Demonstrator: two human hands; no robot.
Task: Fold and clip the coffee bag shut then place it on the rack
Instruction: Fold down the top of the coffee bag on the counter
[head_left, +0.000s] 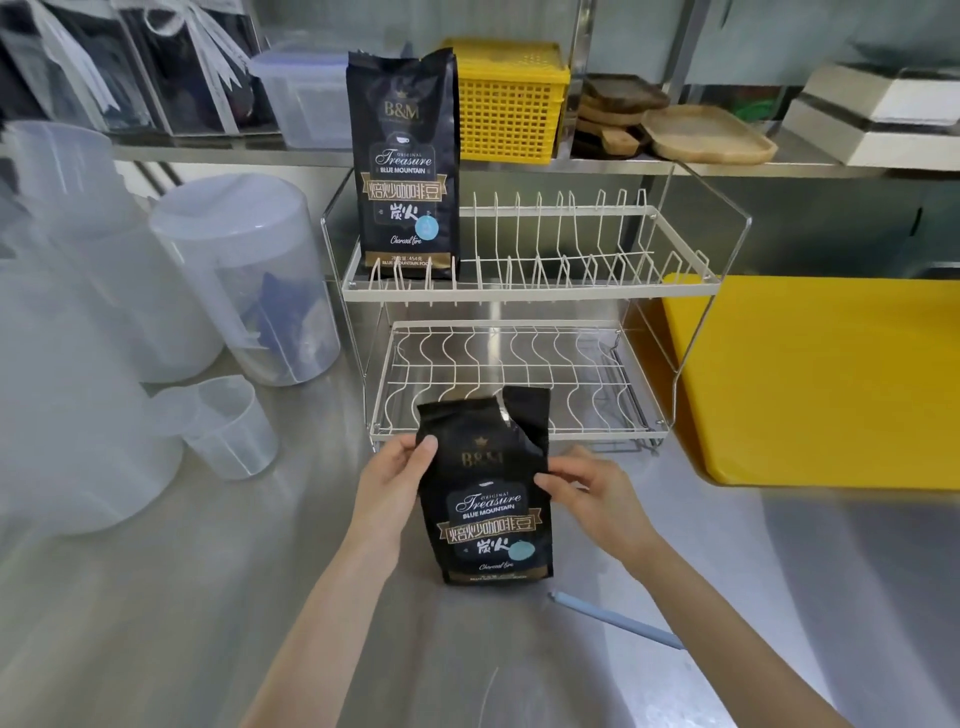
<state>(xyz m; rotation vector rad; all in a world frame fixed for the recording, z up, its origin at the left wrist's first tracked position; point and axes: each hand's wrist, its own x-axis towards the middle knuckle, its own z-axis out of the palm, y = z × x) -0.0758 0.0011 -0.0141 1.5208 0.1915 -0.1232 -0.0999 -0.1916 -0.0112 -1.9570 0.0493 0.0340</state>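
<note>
Nearest me on the steel surface (156, 597) lies the blue clip (615, 619), a long thin bar slanting away to my right, just beside my right forearm and nearer that hand than the left. Beyond it the coffee bag (488, 499) stands upright, long axis vertical, its torn top open and unfolded. My left hand (395, 473) pinches its upper left edge, thumb on the front; my right hand (587, 491) has fingertips on its right edge, a light grip. Directly behind stands the rack (524, 296), a second bag (405, 166) on its upper tier.
</note>
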